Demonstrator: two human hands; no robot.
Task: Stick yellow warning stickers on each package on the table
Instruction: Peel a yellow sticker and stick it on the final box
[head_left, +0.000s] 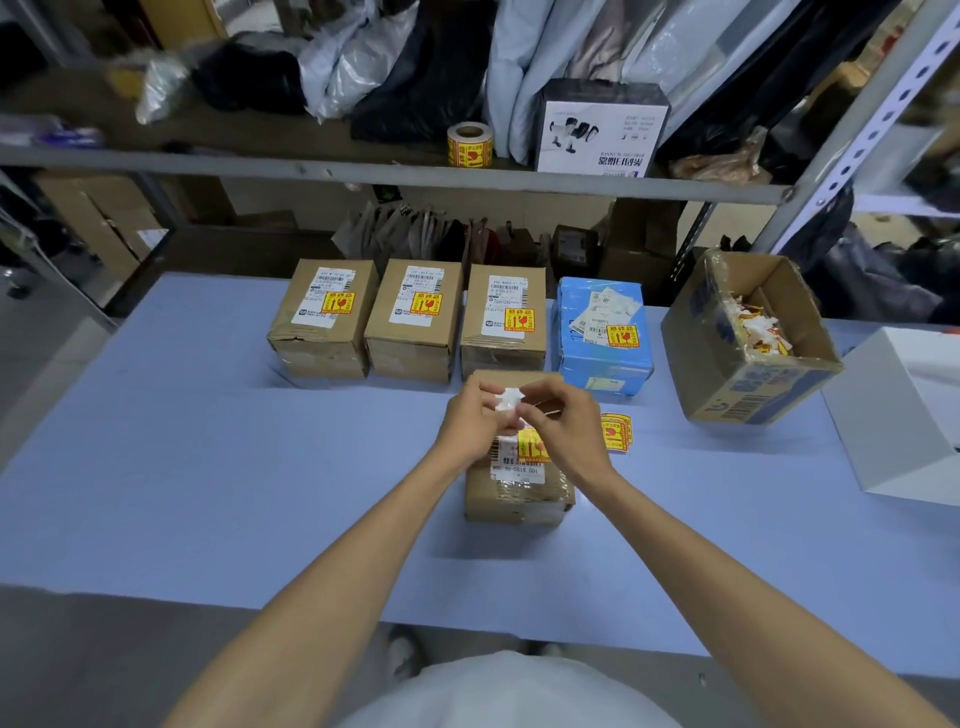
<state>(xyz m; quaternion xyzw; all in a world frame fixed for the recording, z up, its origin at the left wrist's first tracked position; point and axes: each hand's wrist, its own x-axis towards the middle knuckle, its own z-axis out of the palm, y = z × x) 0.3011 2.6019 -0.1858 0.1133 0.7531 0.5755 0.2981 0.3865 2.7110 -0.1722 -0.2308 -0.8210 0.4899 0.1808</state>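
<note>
Both hands are meeting over the near brown package (514, 496). Left hand (475, 421) and right hand (569, 423) are each pinching the same crumpled white backing scrap (508, 400) at the fingertips, with the remaining fingers loosely curled. The scrap is hanging in the air between the two hands, clear of the package top.

Directly under the hands, the near brown package is showing a yellow warning sticker (532, 448) stuck on its white shipping label (517, 470); the right hand is partly covering it. Just right of the right hand, a small stack of loose stickers (616, 432) is lying on the blue table (208, 467).

Beyond the hands, four packages are sitting in a row: left brown box (322, 312), middle brown box (413, 322), right brown box (503, 325), blue box (602, 348). Each is carrying a yellow sticker on top.

Far right of the right hand, an open carton (753, 384) is holding white and yellow paper scraps. Above and beyond the hands, a sticker roll (470, 144) is sitting on the shelf (363, 176).
</note>
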